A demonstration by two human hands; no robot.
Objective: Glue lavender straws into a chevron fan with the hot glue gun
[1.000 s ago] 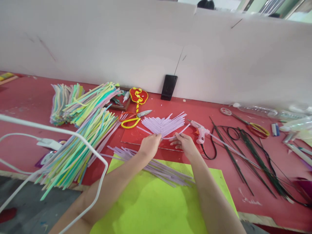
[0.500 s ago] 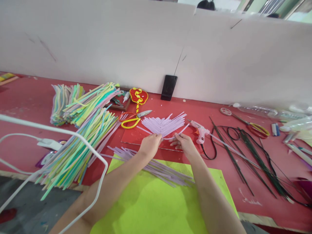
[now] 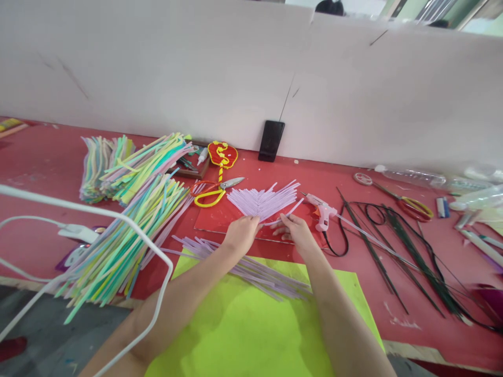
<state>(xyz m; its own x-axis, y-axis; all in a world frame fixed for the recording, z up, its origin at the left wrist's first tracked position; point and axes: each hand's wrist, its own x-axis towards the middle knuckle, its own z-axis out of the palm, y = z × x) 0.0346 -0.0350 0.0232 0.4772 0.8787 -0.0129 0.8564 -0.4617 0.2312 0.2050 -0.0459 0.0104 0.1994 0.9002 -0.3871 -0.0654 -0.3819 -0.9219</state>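
Observation:
Lilac pipe cleaners laid in a V pattern form a leaf-like piece [image 3: 261,200] on a red board [image 3: 212,219]. My left hand [image 3: 241,233] pinches at its lower tip; the fingers hide just what is between them. A single lilac pipe cleaner [image 3: 293,208] sticks up from the thumb and fingertips of my right hand [image 3: 294,230], and a bent stretch of it runs towards the left hand. Under my forearms, loose lilac pipe cleaners [image 3: 267,275] lie across a yellow-green sheet [image 3: 251,330]. Right of the piece sits a pink glue gun [image 3: 324,213].
Bundles of pastel pipe cleaners [image 3: 129,246] cover the left, crossed by a white cable [image 3: 129,222]. Yellow-and-red-handled scissors [image 3: 210,198] and a phone [image 3: 271,140] are behind. Dark green wires [image 3: 416,251], more scissors [image 3: 414,207] and plastic bottles [image 3: 416,177] lie right.
The lilac end that stuck out left of the leaf-like piece no longer shows. Both hands stay nearly in place, and the view has shifted very slightly.

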